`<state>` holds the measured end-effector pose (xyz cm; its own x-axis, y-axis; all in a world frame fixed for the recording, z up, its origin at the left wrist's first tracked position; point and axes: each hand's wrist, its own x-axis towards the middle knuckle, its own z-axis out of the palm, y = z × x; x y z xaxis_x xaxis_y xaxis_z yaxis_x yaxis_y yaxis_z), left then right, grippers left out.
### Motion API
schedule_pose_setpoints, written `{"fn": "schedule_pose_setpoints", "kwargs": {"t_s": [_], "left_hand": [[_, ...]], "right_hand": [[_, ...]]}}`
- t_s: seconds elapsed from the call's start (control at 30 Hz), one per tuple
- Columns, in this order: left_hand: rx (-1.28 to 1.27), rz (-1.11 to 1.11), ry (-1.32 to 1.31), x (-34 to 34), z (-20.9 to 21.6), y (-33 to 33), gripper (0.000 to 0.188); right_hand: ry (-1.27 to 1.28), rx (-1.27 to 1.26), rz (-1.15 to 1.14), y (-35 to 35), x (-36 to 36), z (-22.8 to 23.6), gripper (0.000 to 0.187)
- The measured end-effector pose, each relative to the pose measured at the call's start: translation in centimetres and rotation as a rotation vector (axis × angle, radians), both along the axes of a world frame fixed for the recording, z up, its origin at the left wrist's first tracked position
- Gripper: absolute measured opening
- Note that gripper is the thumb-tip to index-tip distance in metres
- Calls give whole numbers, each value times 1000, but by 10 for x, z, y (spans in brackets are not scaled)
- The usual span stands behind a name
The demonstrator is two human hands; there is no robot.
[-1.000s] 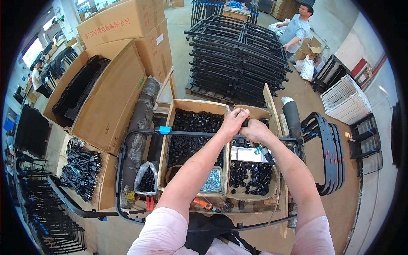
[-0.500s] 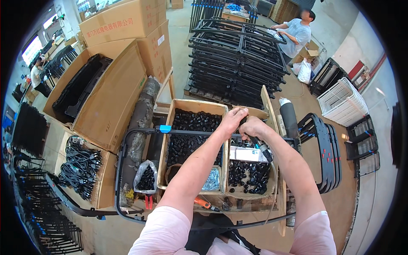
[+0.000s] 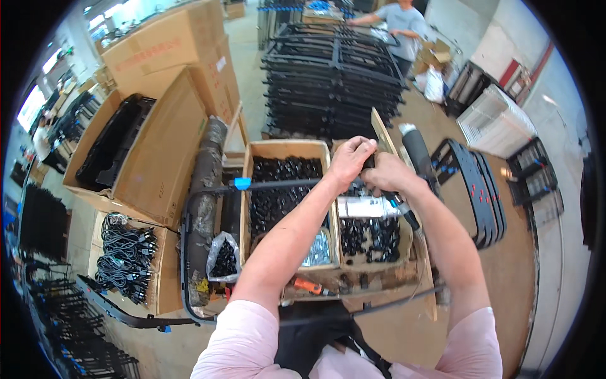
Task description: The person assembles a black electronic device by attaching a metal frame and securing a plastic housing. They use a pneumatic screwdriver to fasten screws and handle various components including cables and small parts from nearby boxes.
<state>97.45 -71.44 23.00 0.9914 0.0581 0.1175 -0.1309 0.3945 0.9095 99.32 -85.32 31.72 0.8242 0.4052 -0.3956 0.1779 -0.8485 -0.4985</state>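
A fisheye camera, left of a head-worn pair, looks down and forward over the forearms [image 3: 293,234], left grip [image 3: 352,161] and right grip [image 3: 386,174] close by, its bent-edged view reaching past a wooden bin [image 3: 290,150] to stacked black frames [image 3: 334,82] farther off.

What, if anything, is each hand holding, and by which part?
The right hand grips a dark tool by its far part, near end exposed; whether the left hand holds anything cannot be told.

Workshop with stacked black frames [image 3: 333,81]
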Motion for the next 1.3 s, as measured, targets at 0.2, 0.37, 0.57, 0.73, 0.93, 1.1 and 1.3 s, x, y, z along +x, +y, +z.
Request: {"fn": "schedule_pose_setpoints", "kwargs": {"t_s": [0.2, 0.37, 0.57, 0.73, 0.93, 1.1, 1.3], "left_hand": [[104, -331, 124, -182, -5, -67, 26], [-49, -575, 210, -279, -38, -119, 36], [-66, -588, 204, -314, -41, -134, 25], [43, -467, 144, -331, -39, -143, 23], [18, -396, 133, -347, -58, -152, 22], [86, -339, 102, -360, -66, -157, 22], [52, -304, 128, -367, -54, -166, 22]], "right_hand": [[-9, -298, 116, -81, -186, 24, 47], [109, -277, 80, -145, -290, -2, 50], [123, -277, 66, -165, -329, -19, 49], [102, -224, 115, -175, -338, -16, 48], [36, -193, 171, -183, -349, -29, 46], [9, -147, 182, -192, -358, -45, 48], [33, -131, 123, -195, -361, -48, 51]]}}
